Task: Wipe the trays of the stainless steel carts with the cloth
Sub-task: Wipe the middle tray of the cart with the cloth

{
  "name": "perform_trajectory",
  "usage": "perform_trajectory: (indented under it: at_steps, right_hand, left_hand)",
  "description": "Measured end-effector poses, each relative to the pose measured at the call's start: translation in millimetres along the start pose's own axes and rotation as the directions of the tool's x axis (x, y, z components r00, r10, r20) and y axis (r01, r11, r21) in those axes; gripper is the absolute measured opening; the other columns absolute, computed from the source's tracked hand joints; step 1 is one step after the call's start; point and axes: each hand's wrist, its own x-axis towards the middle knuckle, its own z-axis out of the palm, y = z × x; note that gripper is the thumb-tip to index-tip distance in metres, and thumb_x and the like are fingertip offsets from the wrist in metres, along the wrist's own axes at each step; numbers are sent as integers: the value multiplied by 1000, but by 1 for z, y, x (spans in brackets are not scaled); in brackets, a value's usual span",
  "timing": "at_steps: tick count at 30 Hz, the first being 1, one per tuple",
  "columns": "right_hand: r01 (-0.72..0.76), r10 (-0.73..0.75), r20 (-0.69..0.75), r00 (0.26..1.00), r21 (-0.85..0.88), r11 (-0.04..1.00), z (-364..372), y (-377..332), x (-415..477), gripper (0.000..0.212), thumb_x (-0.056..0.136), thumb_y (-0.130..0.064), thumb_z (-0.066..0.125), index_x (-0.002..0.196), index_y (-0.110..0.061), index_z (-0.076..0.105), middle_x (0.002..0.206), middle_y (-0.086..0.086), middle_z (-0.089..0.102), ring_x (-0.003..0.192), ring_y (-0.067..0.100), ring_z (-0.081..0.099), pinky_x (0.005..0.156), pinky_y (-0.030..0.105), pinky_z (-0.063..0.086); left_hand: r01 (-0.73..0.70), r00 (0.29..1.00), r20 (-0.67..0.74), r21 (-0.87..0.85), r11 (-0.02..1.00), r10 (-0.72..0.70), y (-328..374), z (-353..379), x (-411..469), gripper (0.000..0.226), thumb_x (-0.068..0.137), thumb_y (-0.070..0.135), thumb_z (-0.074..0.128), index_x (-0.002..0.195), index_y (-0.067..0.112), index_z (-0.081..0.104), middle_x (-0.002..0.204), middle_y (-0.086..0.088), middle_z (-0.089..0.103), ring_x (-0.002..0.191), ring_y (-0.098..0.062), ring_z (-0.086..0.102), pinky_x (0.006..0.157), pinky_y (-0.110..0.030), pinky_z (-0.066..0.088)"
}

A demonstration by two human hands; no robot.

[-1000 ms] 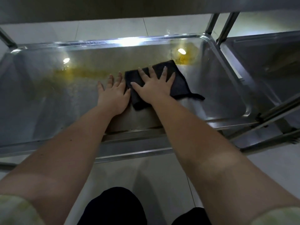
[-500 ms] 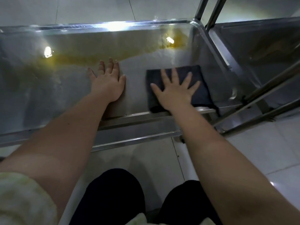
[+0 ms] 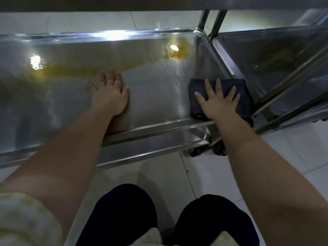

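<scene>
The low stainless steel tray (image 3: 156,128) of the cart lies before me. A yellowish film (image 3: 85,68) runs along its far side and pools in the far right corner (image 3: 181,50). A folded dark cloth (image 3: 243,89) lies flat in the near right corner of the tray. My right hand (image 3: 218,102) presses on the cloth, palm down and fingers spread. To the left of it my left hand (image 3: 110,96) rests flat on the bare tray bottom, fingers apart, holding nothing.
A second steel cart's tray (image 3: 269,50) stands to the right, behind upright posts (image 3: 204,18) and slanted bars (image 3: 291,103). An upper shelf edge (image 3: 159,4) hangs overhead. A caster (image 3: 218,148) sits under the near right corner. White tiled floor and my dark-trousered knees lie below.
My right hand has slid the cloth from the middle of the tray rightward and toward me, into the near right corner. My left hand has stayed planted on the tray bottom.
</scene>
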Motion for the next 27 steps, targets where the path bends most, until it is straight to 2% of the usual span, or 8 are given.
perform_trajectory:
  at_steps: [4, 6, 10, 13, 15, 18, 22, 27]
  right_hand:
    - [224, -223, 28, 974, -23, 974, 22, -98, -34, 75, 87, -78, 5, 151, -44, -12, 162, -2, -18, 142, 51, -19, 107, 70, -13]
    - [319, -317, 68, 946, -38, 947, 23, -122, -46, 74, 88, -78, 8, 151, -45, -13, 162, -2, -21, 141, 51, -21, 106, 72, -14]
    - [447, -436, 145, 888, -54, 893, 12, -100, -33, 69, 85, -82, 12, 144, -59, -16, 160, -10, -24, 144, 42, -22, 106, 72, -14]
    - [526, -519, 84, 851, -135, 840, 17, -89, -28, 66, 85, -81, 6, 142, -59, -19, 161, -7, -23, 144, 38, -27, 111, 65, -17]
    - [545, -542, 61, 838, -117, 830, 24, -93, -26, 69, 81, -83, 2, 142, -59, -20, 160, -5, -25, 143, 39, -27, 113, 61, -16]
    - [550, -552, 11, 834, -107, 829, 26, -108, -5, 73, 73, -87, -5, 140, -62, -18, 162, -6, -19, 145, 40, -23, 113, 61, -16]
    - [550, -553, -26, 832, -76, 831, 14, -156, 44, 69, 84, -83, 8, 146, -58, -8, 164, -3, -11, 146, 43, -16, 113, 64, -13]
    - [469, -470, -36, 882, -22, 883, -6, -211, 99, 70, 87, -80, 15, 150, -53, 0, 164, -1, -10, 146, 43, -16, 113, 65, -12]
  left_hand:
    - [-5, 1000, 4, -25, 1000, 5, -2, -1, 0, 61, 103, 46, 19, 157, 20, 7, 165, 0, 1, 151, -30, 0, 114, -64, -3]
    - [-15, 1000, 8, -42, 999, 15, -4, 0, 1, 60, 103, 45, 19, 157, 22, 8, 165, 2, 1, 151, -29, -1, 114, -64, -3]
    - [-54, 997, 57, -51, 997, 57, -16, -7, 24, 56, 103, 44, 18, 157, 31, 7, 165, 8, 0, 151, -26, 0, 115, -63, -1]
    - [-72, 994, 76, -33, 997, 74, -32, -13, 47, 54, 103, 48, 17, 155, 40, 5, 164, 9, -1, 151, -26, -3, 117, -59, -1]
    - [-63, 997, 46, -8, 998, 64, -36, -9, 53, 55, 102, 51, 16, 155, 42, 4, 164, 9, -4, 151, -27, -6, 116, -60, -5]
    - [-64, 998, 22, 3, 998, 64, -36, -3, 53, 57, 101, 52, 15, 155, 39, 2, 164, 6, -6, 151, -26, -6, 115, -61, -6]
    - [-41, 999, 12, -8, 999, 41, -36, -3, 54, 57, 103, 48, 15, 156, 32, 1, 165, 5, -6, 151, -24, -6, 115, -60, -4]
    - [-14, 1000, -9, -30, 999, 14, -38, 1, 58, 56, 105, 41, 15, 156, 28, 0, 164, 7, -7, 151, -17, -6, 117, -55, -4]
